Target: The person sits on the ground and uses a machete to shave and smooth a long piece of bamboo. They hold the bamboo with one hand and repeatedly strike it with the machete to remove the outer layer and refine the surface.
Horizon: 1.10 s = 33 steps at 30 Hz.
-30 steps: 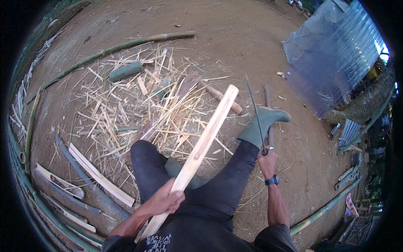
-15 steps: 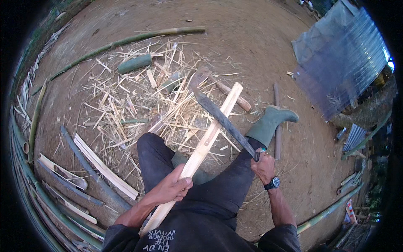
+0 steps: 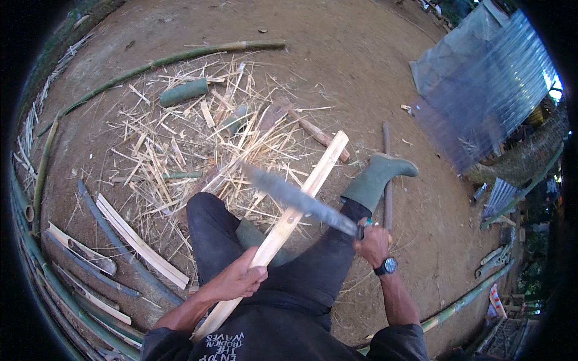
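Left hand (image 3: 242, 278) clasping a flat pale slat (image 3: 326, 162), right hand (image 3: 374, 243) clenching a blurred metal machete (image 3: 278, 188), strawlike splinters (image 3: 253, 149) beyond.

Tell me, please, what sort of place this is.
Probably an outdoor work yard for splitting bamboo: bare dirt ground, a heap of pale slivers, and a long green bamboo pole beyond it.

The strip (image 3: 278, 234) is pale cream, the blade (image 3: 290, 195) grey, the boots (image 3: 367, 185) green, the trousers (image 3: 208, 231) black.
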Tool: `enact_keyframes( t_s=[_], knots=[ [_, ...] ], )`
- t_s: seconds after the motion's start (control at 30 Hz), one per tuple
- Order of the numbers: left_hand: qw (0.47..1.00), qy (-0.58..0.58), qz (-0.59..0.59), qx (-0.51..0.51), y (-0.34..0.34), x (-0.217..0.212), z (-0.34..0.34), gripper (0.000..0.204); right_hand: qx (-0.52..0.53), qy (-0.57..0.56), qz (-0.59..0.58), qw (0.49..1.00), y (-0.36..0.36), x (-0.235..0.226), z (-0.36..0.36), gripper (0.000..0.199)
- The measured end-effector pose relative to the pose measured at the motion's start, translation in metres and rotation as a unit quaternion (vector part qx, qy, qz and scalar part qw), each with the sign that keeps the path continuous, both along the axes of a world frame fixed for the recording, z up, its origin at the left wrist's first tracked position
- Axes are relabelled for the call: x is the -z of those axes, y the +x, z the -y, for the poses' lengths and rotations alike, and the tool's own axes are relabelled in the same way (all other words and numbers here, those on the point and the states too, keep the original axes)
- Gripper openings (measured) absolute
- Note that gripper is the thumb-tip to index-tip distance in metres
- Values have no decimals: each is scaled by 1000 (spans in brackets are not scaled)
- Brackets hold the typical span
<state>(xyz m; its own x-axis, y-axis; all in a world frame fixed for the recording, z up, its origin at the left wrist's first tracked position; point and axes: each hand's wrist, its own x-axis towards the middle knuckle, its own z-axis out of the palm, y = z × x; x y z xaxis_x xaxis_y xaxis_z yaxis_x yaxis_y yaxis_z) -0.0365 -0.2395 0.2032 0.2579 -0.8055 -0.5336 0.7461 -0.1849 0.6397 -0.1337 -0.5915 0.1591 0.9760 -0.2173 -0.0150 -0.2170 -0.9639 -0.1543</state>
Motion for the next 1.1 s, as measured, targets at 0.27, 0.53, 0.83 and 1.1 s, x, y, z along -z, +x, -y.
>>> enact_keyframes(
  t_s=[0.27,0.53,0.83,1.1],
  knots=[
    [1000,-3,-9,13,-10,2,-4,30,37,8,-2,999,-2,13,22,31],
    [997,24,73,21,-9,-5,-10,40,338,109,58,933,11,36,71,25],
    [958,108,263,-36,11,15,18,48,-20,47,49,997,-10,17,-24,35],
    [924,131,358,-24,2,13,11,52,22,11,49,999,11,26,3,33]
  ],
)
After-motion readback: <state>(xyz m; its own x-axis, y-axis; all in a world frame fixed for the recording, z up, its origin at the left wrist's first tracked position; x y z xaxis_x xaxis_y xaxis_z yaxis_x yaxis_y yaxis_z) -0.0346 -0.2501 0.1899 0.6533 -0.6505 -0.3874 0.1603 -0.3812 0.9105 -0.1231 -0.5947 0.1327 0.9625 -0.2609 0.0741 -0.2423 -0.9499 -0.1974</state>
